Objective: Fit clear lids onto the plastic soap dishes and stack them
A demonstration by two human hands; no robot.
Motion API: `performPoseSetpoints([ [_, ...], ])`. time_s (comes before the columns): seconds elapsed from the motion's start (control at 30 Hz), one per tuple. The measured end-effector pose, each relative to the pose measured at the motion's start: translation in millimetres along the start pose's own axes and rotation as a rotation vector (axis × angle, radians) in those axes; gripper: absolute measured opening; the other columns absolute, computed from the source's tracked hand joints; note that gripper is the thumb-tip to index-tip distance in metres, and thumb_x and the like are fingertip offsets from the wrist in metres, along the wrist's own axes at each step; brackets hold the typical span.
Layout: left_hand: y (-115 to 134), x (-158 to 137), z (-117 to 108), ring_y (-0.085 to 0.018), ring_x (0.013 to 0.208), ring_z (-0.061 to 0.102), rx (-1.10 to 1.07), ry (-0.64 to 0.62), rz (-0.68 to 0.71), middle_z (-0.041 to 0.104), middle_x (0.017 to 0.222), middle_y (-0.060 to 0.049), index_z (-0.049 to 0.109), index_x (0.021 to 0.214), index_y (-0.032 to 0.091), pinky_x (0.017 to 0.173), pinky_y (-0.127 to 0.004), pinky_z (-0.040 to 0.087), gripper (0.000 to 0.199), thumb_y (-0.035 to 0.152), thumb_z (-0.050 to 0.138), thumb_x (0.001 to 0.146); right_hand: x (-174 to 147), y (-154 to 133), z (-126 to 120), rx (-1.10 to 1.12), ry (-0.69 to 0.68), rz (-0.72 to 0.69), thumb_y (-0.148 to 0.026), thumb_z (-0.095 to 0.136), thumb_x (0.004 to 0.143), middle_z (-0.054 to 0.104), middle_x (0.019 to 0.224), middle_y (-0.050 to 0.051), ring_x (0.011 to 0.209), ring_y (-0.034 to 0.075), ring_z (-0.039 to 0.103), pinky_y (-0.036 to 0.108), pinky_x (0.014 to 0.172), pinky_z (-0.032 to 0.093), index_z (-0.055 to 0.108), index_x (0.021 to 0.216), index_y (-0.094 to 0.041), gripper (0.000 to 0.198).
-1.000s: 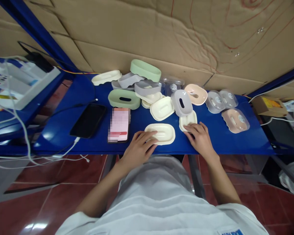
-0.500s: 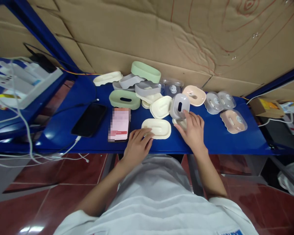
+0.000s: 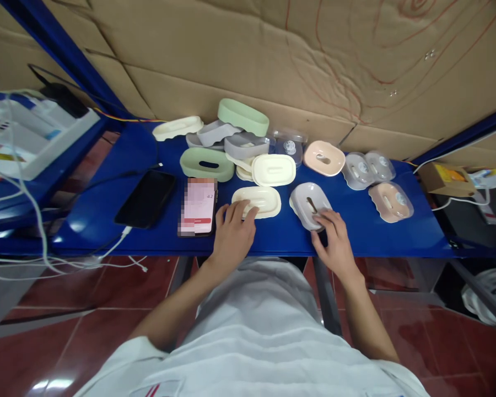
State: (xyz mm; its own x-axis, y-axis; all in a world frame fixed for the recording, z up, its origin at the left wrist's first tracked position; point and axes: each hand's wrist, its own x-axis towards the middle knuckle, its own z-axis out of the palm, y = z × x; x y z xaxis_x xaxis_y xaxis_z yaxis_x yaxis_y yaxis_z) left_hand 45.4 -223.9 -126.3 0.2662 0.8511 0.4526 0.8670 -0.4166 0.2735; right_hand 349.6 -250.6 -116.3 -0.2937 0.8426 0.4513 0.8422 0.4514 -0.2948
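The left hand (image 3: 236, 227) rests unclenched, thumb apart, on the cream dish (image 3: 268, 203) near the desk's (image 3: 273, 237) front edge, seemingly steadying it; the right hand (image 3: 334, 238) touches the slotted grey dish (image 3: 301, 199), whether gripping I cannot tell; farther right, a clear cover (image 3: 405, 210) encloses a pink dish (image 3: 380, 205), perhaps for protection.

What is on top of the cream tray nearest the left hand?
The left hand lies partly over the cream tray, hiding its near left part; its far rim and right end show.
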Motion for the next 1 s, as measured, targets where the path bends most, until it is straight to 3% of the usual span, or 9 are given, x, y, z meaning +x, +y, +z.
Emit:
performPoseSetpoints([
  [0.2, 6, -5, -9, -0.035, 0.144, 0.06, -0.018, -0.057, 0.197, 0.063, 0.154, -0.018, 0.066, 0.142, 0.023, 0.125, -0.065, 0.036, 0.042, 0.011, 0.054, 0.105, -5, 5, 6, 0.054, 0.022, -0.011, -0.039, 0.067, 0.106, 0.066, 0.138, 0.017, 0.154, 0.038, 0.049, 0.067, 0.122, 0.049, 0.06, 0.135, -0.024, 0.033],
  [0.37, 8, -7, -12, -0.032, 0.15, 0.056, -0.132, -0.083, 0.267, 0.062, 0.158, -0.014, 0.063, 0.149, 0.028, 0.131, -0.061, 0.033, 0.045, 0.017, 0.058, 0.106, -6, 12, -6, 0.125, -0.092, -0.101, -0.033, 0.065, 0.106, 0.065, 0.145, 0.014, 0.156, 0.037, 0.05, 0.067, 0.126, 0.048, 0.06, 0.15, -0.028, 0.044],
  [0.57, 25, 8, -6, -0.033, 0.158, 0.048, -0.165, -0.194, 0.443, 0.049, 0.171, -0.015, 0.056, 0.156, 0.023, 0.132, -0.057, 0.035, 0.047, 0.03, 0.062, 0.109, -17, 8, -9, 0.175, -0.14, -0.211, -0.03, 0.065, 0.106, 0.066, 0.149, 0.012, 0.157, 0.038, 0.049, 0.068, 0.124, 0.05, 0.058, 0.159, -0.032, 0.054],
  [0.77, 33, 13, 2, -0.028, 0.15, 0.055, -0.171, -0.18, 0.544, 0.065, 0.154, -0.012, 0.067, 0.141, 0.021, 0.132, -0.053, 0.035, 0.032, 0.019, 0.056, 0.11, -21, 16, -12, 0.204, -0.145, -0.314, -0.026, 0.061, 0.107, 0.065, 0.155, 0.013, 0.162, 0.039, 0.042, 0.07, 0.125, 0.049, 0.059, 0.157, -0.026, 0.051],
  [0.87, 35, 13, 4, -0.028, 0.142, 0.06, -0.177, -0.159, 0.541, 0.069, 0.145, -0.011, 0.068, 0.137, 0.02, 0.13, -0.051, 0.038, 0.03, 0.018, 0.056, 0.11, -20, 24, -16, 0.131, -0.167, -0.307, -0.024, 0.059, 0.107, 0.063, 0.159, 0.01, 0.166, 0.038, 0.034, 0.075, 0.13, 0.038, 0.061, 0.156, -0.028, 0.049],
  [0.93, 36, 12, 5, -0.027, 0.137, 0.062, -0.188, -0.174, 0.546, 0.072, 0.139, -0.011, 0.07, 0.134, 0.021, 0.128, -0.051, 0.04, 0.028, 0.017, 0.055, 0.11, -19, 28, -18, 0.081, -0.204, -0.302, -0.024, 0.058, 0.107, 0.064, 0.159, 0.008, 0.165, 0.037, 0.036, 0.078, 0.132, 0.031, 0.06, 0.156, -0.03, 0.05],
  [1.0, 37, 13, 5, -0.027, 0.135, 0.063, -0.203, -0.193, 0.557, 0.072, 0.136, -0.01, 0.07, 0.133, 0.022, 0.125, -0.05, 0.041, 0.028, 0.015, 0.057, 0.109, -19, 31, -18, 0.082, -0.232, -0.304, -0.026, 0.062, 0.107, 0.064, 0.159, 0.009, 0.163, 0.037, 0.04, 0.076, 0.132, 0.032, 0.059, 0.157, -0.028, 0.05],
])
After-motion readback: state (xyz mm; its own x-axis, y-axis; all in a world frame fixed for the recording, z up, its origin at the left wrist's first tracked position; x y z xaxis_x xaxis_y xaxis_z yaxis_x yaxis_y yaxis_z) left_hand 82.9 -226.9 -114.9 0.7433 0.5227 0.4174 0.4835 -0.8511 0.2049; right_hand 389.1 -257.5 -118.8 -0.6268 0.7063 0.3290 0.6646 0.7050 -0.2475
